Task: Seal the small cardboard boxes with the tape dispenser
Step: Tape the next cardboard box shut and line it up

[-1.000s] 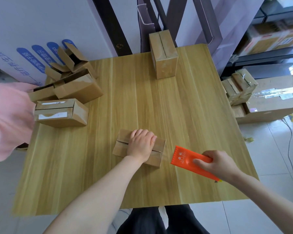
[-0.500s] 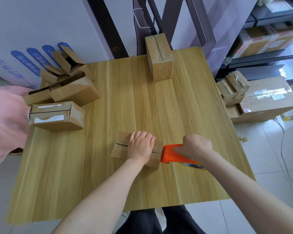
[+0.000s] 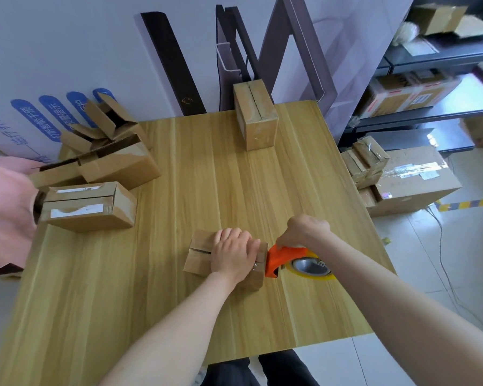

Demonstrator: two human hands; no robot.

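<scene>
A small cardboard box lies near the front middle of the wooden table, its top flaps meeting in a seam. My left hand rests on top of it, fingers curled over the far edge, holding it down. My right hand grips the orange tape dispenser, whose front end touches the box's right end. Its roll of yellowish tape shows below my wrist.
A closed box stands at the table's far edge. On the left lie a closed box with white labels and several open boxes. A pink sleeve is at the left edge. More boxes sit on the floor to the right.
My right hand has brought the tape dispenser leftward from the table's right part up against the box's right end and tilted it, showing the tape roll. My left hand stayed on the box.
</scene>
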